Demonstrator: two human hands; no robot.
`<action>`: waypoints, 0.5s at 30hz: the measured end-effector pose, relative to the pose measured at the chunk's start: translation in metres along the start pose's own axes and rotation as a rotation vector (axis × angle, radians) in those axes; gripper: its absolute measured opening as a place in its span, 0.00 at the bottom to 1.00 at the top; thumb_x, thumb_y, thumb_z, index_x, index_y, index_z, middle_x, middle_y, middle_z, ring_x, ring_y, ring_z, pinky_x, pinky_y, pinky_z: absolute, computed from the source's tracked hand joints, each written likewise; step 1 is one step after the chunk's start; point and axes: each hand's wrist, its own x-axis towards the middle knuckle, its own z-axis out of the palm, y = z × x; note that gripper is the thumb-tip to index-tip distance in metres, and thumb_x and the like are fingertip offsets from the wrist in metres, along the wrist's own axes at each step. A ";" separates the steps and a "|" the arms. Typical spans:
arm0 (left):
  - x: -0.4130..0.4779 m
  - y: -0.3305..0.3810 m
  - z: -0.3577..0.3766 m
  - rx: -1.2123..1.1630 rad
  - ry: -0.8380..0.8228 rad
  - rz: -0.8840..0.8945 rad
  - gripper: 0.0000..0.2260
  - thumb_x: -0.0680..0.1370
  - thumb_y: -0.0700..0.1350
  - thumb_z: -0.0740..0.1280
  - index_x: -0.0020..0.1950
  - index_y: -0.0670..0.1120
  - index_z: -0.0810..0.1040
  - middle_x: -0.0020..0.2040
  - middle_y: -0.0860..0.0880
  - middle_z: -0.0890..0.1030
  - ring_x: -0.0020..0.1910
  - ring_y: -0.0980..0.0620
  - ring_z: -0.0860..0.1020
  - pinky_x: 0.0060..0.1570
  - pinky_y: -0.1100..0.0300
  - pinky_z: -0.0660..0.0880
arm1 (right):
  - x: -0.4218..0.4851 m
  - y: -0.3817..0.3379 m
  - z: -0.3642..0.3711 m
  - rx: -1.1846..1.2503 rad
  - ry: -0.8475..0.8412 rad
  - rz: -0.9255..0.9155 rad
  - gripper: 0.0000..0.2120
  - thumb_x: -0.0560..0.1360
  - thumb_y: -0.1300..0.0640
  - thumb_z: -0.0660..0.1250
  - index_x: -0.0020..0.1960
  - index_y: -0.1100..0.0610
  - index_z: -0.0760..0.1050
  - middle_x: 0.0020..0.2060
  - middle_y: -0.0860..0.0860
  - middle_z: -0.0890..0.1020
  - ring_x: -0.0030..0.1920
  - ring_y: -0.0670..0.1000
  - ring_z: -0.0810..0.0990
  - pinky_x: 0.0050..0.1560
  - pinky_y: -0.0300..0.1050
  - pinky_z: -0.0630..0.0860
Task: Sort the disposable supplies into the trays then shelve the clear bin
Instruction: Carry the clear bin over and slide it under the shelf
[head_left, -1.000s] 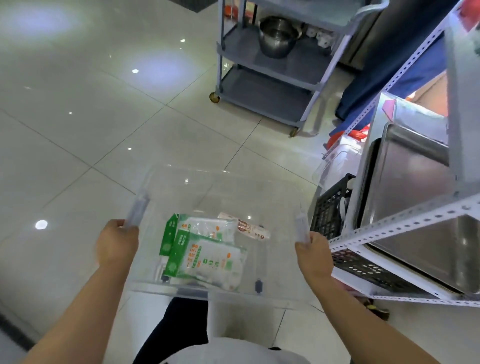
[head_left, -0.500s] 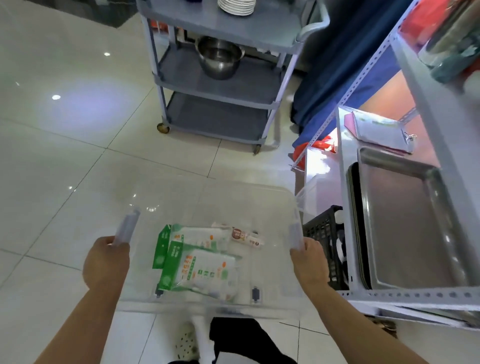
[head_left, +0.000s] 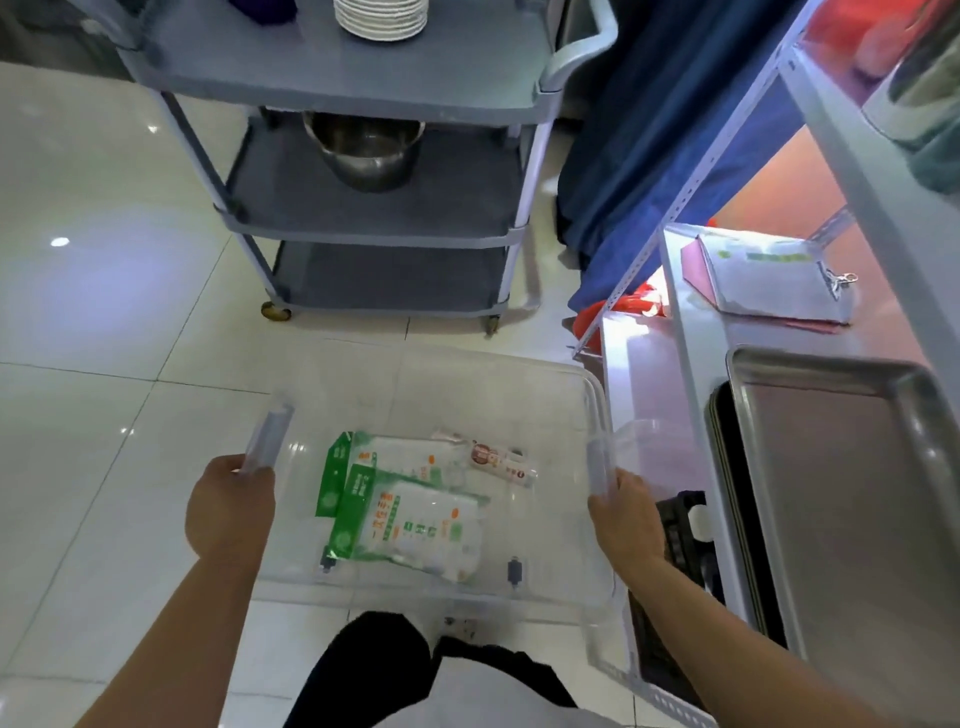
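I carry a clear plastic bin (head_left: 498, 379) in front of me, above the tiled floor. My left hand (head_left: 228, 506) grips its left handle and my right hand (head_left: 626, 514) grips its right handle. Inside lie two green-and-white packs of disposable supplies (head_left: 415, 525) and a small white-and-red packet (head_left: 501, 460). A steel tray (head_left: 852, 499) rests on the metal shelf rack (head_left: 691, 332) to my right.
A grey three-tier cart (head_left: 379, 228) stands ahead, with a stack of white plates (head_left: 382, 18) on top and a steel bowl (head_left: 363, 150) on its middle tier. A black crate (head_left: 680, 525) sits low under the rack. A blue cloth (head_left: 644, 130) hangs behind.
I have moved forward with the bin. The cart and the shelf rack are now closer, and the view looks further up. Both hands still hold the handles.
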 end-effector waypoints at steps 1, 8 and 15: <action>0.012 0.011 0.005 0.002 -0.005 0.003 0.11 0.74 0.39 0.63 0.54 0.38 0.78 0.35 0.44 0.76 0.31 0.45 0.72 0.29 0.62 0.64 | 0.013 -0.007 -0.002 -0.001 0.000 0.008 0.09 0.74 0.64 0.63 0.53 0.62 0.73 0.49 0.58 0.77 0.46 0.56 0.76 0.46 0.49 0.77; 0.104 0.091 0.053 0.025 -0.049 0.024 0.10 0.74 0.39 0.64 0.53 0.40 0.78 0.36 0.43 0.76 0.33 0.43 0.73 0.35 0.56 0.67 | 0.106 -0.054 -0.004 -0.026 -0.036 0.109 0.10 0.75 0.61 0.63 0.55 0.61 0.73 0.49 0.56 0.75 0.44 0.54 0.75 0.47 0.47 0.75; 0.200 0.174 0.124 0.069 -0.177 0.095 0.10 0.73 0.38 0.63 0.53 0.39 0.77 0.38 0.41 0.78 0.34 0.42 0.73 0.33 0.56 0.67 | 0.198 -0.096 0.000 0.013 0.002 0.271 0.03 0.73 0.63 0.63 0.47 0.59 0.73 0.45 0.56 0.78 0.37 0.50 0.75 0.36 0.39 0.71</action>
